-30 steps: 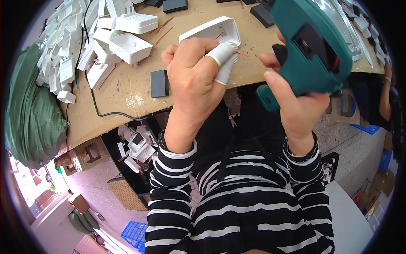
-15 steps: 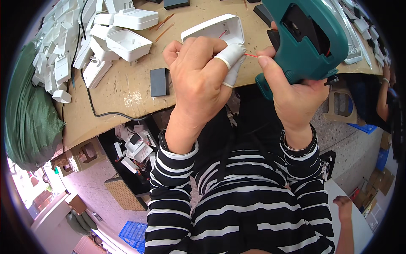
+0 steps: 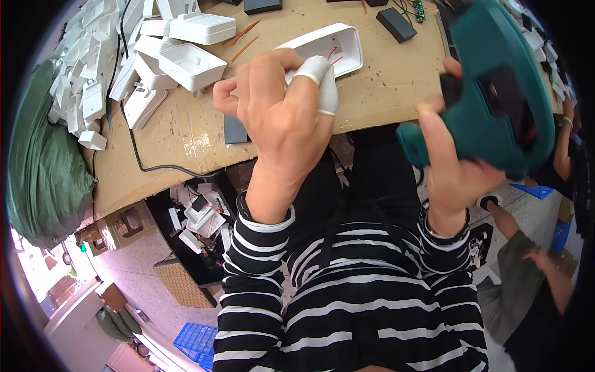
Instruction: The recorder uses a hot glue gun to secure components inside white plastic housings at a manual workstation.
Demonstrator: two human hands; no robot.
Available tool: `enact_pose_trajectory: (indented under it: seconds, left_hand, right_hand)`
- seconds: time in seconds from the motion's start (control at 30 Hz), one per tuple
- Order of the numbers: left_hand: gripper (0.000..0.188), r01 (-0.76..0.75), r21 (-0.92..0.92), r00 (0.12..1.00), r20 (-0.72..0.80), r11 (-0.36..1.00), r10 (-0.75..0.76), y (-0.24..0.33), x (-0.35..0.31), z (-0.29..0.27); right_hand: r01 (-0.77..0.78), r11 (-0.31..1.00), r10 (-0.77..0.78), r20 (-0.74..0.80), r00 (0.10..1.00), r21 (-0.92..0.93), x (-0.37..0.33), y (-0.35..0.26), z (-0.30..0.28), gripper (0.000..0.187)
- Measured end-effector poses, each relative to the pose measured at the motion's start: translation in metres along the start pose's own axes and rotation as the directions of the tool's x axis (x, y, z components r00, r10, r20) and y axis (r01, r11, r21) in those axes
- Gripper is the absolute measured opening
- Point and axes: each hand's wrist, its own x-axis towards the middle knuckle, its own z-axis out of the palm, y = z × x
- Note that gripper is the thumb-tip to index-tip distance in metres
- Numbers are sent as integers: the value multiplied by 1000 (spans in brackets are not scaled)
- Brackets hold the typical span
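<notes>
My left hand [image 3: 282, 118] is closed in a pinch, with white finger covers on its thumb and forefinger. It hangs over the near side of a white plastic housing [image 3: 353, 46] on the table. A short red wire [image 3: 336, 61] shows at the covered fingertips; the grip itself is partly hidden. More red wire lies inside the housing. My right hand [image 3: 449, 161] is wrapped round the handle of a dark green pistol-shaped tool [image 3: 505, 37], raised at the table's right edge and blurred by motion. The tool is apart from the housing.
White housings [image 3: 192, 65] are heaped at the left, beside a green cloth [image 3: 46, 167]. A black cable [image 3: 139, 164] loops along the table edge. Black blocks [image 3: 396, 25] lie about. Below stands a black bin [image 3: 201, 217] of parts. Another person [image 3: 527, 273] is at lower right.
My right hand and the green tool have moved right, away from my left hand. The red wire no longer spans between my hands. At lower right, more of another person has come into view.
</notes>
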Motion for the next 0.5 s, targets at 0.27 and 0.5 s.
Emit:
enact_pose_trajectory:
  seconds: [0.27,0.5]
  left_hand:
    - [4,4,147,1000,-11,989,-2,2,12,21]
    - [2,8,153,1000,11,988,-10,-2,12,27]
  right_hand:
    - [-188,979,179,95,979,85,-51,-5,-52,59]
    - [-218,976,203,375,904,-3,-72,-9,-85,61]
